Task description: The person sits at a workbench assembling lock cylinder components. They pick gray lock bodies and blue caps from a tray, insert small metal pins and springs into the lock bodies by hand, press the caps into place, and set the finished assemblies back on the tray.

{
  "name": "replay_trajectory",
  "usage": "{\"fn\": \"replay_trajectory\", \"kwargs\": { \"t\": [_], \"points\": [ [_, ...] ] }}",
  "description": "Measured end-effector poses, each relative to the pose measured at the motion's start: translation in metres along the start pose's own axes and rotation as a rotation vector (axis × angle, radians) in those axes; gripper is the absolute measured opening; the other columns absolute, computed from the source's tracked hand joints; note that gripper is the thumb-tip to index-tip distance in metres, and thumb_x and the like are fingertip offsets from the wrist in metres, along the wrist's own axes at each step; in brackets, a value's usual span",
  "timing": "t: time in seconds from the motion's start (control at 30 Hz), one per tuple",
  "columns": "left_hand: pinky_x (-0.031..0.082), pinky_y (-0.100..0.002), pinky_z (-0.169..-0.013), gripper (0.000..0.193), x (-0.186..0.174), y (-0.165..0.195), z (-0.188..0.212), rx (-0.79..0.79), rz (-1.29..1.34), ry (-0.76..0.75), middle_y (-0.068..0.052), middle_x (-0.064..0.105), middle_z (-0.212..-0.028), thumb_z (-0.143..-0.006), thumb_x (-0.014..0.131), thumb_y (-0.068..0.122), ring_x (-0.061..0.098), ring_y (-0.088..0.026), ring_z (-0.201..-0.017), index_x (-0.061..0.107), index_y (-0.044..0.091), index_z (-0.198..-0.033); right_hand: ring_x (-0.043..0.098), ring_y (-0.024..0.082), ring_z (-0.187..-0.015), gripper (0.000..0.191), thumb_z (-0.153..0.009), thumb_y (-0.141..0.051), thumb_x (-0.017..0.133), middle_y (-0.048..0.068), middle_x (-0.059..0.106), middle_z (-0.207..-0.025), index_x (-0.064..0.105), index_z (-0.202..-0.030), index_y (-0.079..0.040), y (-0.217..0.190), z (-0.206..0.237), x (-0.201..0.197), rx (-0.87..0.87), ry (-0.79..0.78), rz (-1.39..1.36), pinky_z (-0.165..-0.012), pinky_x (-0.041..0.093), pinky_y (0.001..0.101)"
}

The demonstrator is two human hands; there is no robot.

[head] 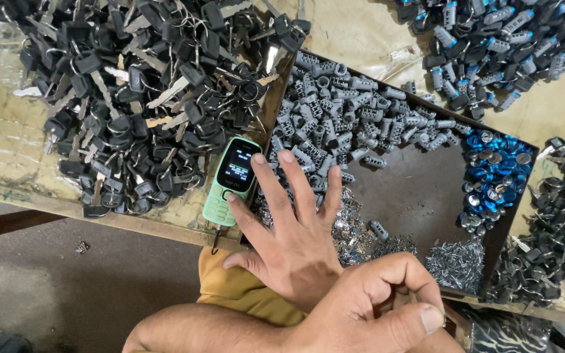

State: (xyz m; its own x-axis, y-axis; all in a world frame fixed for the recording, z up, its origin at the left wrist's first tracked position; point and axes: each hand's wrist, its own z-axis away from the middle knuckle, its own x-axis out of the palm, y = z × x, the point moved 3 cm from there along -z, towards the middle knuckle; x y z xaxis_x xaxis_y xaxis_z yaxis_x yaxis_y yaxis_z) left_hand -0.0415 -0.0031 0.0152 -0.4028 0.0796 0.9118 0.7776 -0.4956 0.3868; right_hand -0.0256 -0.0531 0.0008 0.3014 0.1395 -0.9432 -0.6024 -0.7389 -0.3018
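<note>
Grey lock cylinders [335, 121] under spread left hand [289, 229]; right hand [374, 301] seemingly curled empty.

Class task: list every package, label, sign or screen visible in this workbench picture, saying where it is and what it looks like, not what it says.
Phone screen: on a mint-green keypad phone at the table's front edge, beside the open hand; small upright rectangle, dark and lit.
No packages, labels or signs can be made out.
</note>
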Motion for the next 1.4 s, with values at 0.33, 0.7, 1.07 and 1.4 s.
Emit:
{"fn": "replay_trajectory", "kwargs": {
  "t": [0.33, 0.7, 1.07, 1.4],
  "points": [
    [0.029, -0.017, -0.061, 0.010, 0.001, 0.003, 0.001, -0.105, -0.012, -0.007, 0.011, 0.045, -0.081, -0.107, 0.062, 0.016, 0.038, 0.004, -0.069, 0.058, 0.008, -0.110, 0.027, 0.044, -0.149, 0.062, -0.089, -0.063, 0.065, 0.019, 0.034, -0.159, 0.065, -0.135, -0.021, 0.002, 0.010, -0.005, 0.019, 0.036, -0.088, -0.112, 0.010, 0.0820],
    [0.029, -0.017, -0.059, 0.008, 0.004, -0.028, -0.004, -0.382, 0.027, -0.115, 0.011, 0.046, -0.078, -0.102, 0.062, 0.015, 0.040, 0.004, -0.067, 0.056, 0.009, -0.102, 0.056, 0.028, -0.109, 0.030, -0.078, -0.021, 0.085, 0.009, 0.064, -0.123, 0.075, -0.106, -0.015, 0.092, 0.101, -0.062, 0.480, 0.279, 0.061, -0.095, 0.036, 0.0438],
    [0.032, -0.018, -0.066, 0.007, -0.005, -0.054, -0.005, -0.364, -0.046, -0.191, 0.010, 0.046, -0.080, -0.106, 0.061, 0.010, 0.042, 0.002, -0.073, 0.055, 0.008, -0.103, 0.062, 0.023, -0.086, 0.034, -0.073, -0.006, 0.083, 0.002, 0.070, -0.096, 0.074, -0.106, -0.009, 0.106, 0.095, -0.060, 0.321, 0.069, -0.028, -0.077, 0.038, 0.0401],
    [0.031, -0.020, -0.051, 0.011, -0.042, -0.011, -0.014, -0.177, -0.039, 0.245, 0.004, 0.048, -0.071, -0.100, 0.062, 0.009, 0.043, -0.004, -0.059, 0.055, 0.005, -0.093, 0.069, 0.021, -0.099, 0.023, -0.086, 0.015, 0.071, 0.019, 0.067, -0.110, 0.068, -0.106, 0.005, 0.099, 0.156, -0.045, 0.679, 0.489, -1.361, -0.084, 0.057, 0.0313]
  ]
}}
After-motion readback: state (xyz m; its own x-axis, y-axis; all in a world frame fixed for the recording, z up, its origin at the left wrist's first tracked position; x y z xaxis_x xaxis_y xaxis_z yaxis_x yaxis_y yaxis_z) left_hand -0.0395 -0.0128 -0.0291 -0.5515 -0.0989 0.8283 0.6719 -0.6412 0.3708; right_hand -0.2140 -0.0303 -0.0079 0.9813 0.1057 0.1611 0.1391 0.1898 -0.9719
